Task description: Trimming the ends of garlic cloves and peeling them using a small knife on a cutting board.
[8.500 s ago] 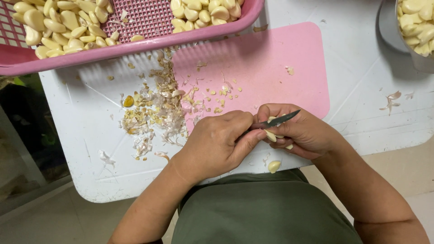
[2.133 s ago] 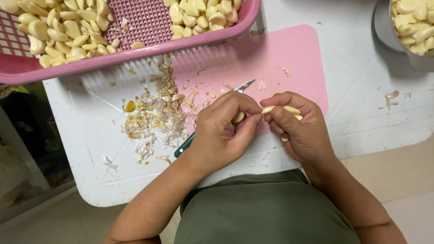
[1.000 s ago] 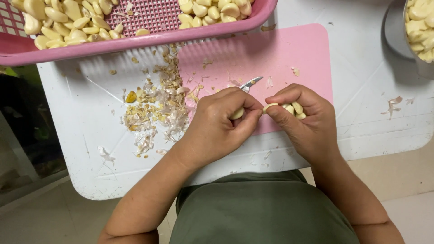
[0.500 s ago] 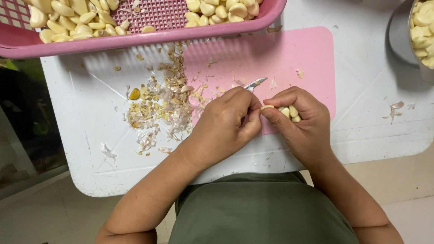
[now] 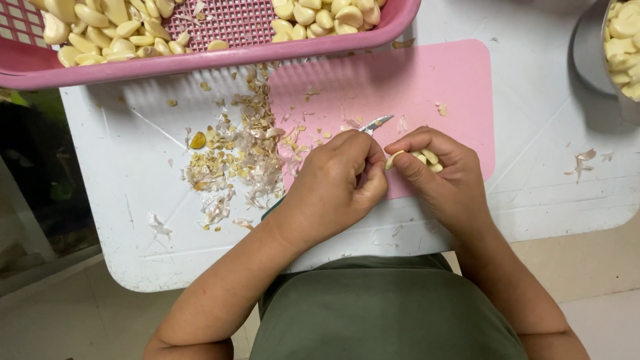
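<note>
- The garlic cloves sit in your right hand, over the near edge of the pink cutting mat. Your fingers are curled shut around them, and one clove is pinched out at the fingertips toward the blade.
- Your left hand is closed on the small knife. Only the metal tip pokes out above your knuckles, pointing up across the mat.
- Handling-wise: peeled cloves look light, firm and probably a bit slick, so I'd pinch one by its fat middle and keep your thumb clear of the edge. They'd bruise or nick easily under the blade.
- Left of the mat there's a pile of papery skins and trimmed ends on the white desk.
- Beyond the mat's far edge, a pink slotted basket holds loads of cloves.
- Off past the mat's right side, a metal bowl with more peeled cloves sits at the frame corner.
</note>
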